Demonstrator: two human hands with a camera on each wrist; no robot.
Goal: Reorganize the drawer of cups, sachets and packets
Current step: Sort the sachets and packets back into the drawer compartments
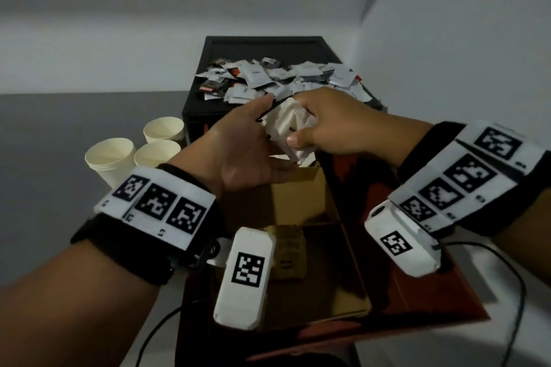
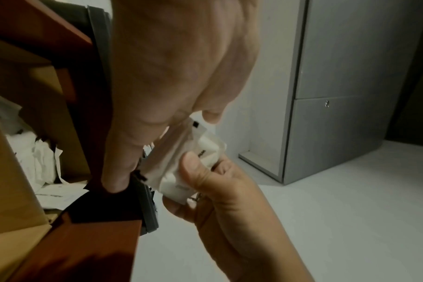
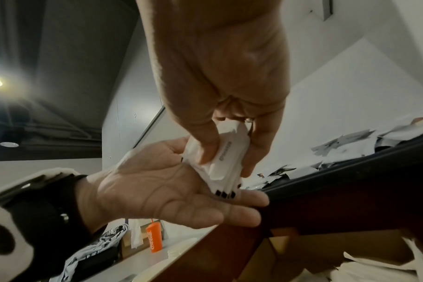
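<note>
Above the open red-brown drawer (image 1: 417,277) my two hands meet. A bundle of white sachets (image 1: 287,125) is pinched between the thumb and fingers of my right hand (image 1: 322,122). Beside it, my left hand (image 1: 253,143) lies palm up, its straight fingers touching the bundle's edge. The right wrist view shows the bundle (image 3: 227,158) standing on edge against the open left palm (image 3: 162,190). Many loose sachets (image 1: 283,77) are heaped on top of the black cabinet (image 1: 259,45). Three stacks of paper cups (image 1: 110,158) stand to the left.
Cardboard dividers (image 1: 298,197) split the drawer into compartments. One holds brown packets (image 1: 287,250); another holds white sachets (image 2: 44,162). A white wall closes off the right side. Cables hang from both wrist cameras. A grey cupboard (image 2: 338,95) stands across the room.
</note>
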